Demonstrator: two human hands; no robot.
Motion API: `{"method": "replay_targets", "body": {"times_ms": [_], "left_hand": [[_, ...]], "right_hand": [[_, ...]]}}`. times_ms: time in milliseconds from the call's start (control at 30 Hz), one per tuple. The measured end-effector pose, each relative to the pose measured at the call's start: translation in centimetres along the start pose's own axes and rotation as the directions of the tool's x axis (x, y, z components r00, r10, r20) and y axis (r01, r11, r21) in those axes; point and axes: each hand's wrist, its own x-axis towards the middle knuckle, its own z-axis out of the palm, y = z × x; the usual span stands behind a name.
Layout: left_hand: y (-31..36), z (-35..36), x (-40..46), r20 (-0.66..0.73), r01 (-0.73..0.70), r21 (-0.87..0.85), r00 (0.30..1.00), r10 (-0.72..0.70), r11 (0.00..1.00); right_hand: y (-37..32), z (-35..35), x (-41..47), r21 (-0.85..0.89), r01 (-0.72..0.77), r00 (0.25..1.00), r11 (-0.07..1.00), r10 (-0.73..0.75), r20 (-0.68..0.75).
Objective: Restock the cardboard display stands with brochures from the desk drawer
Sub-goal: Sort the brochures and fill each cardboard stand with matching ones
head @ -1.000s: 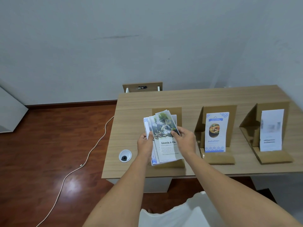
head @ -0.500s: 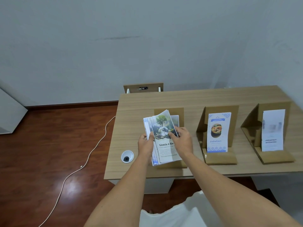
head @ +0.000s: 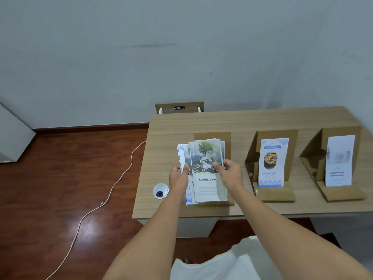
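I hold a fanned stack of brochures (head: 205, 172) in front of the leftmost cardboard stand (head: 227, 138); the top one shows a tree and the words "Liceria & Co." My left hand (head: 178, 178) grips the stack's left edge. My right hand (head: 230, 174) pinches the top brochure at its right edge. The stack hides most of that stand. The middle stand (head: 252, 158) holds a blue-and-white food brochure (head: 271, 164). The right stand (head: 310, 156) holds a pale white brochure (head: 339, 160).
The stands sit in a row on a wooden desk (head: 242, 122) against a grey wall. A round cable grommet (head: 160, 190) lies near the desk's left front corner. A white cable (head: 113, 190) trails over the wooden floor to the left.
The top brochures have turned more upright and squarer with the stack. Both hands stay on the stack in front of the left stand.
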Motion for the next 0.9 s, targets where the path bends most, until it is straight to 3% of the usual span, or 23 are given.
{"method": "replay_targets", "body": {"times_ms": [267,600,900], "left_hand": [[0.4,-1.1,0.4,0.02,0.009,-0.041,1.0,-0.009,0.999],[1.0,-0.8,-0.5,0.173,0.104,-0.22,0.983,-0.066,0.97],[1.1,-0.8,-0.8,0.219,0.126,-0.251,0.973,-0.07,0.96]], "right_hand": [[-0.5,-0.3,0.3,0.014,-0.023,0.999,1.0,0.024,-0.028],[-0.6,0.2,0.2,0.066,-0.074,0.995,0.995,0.07,0.068],[-0.8,0.0,0.4,0.067,-0.117,0.99,0.991,0.111,0.083]]}}
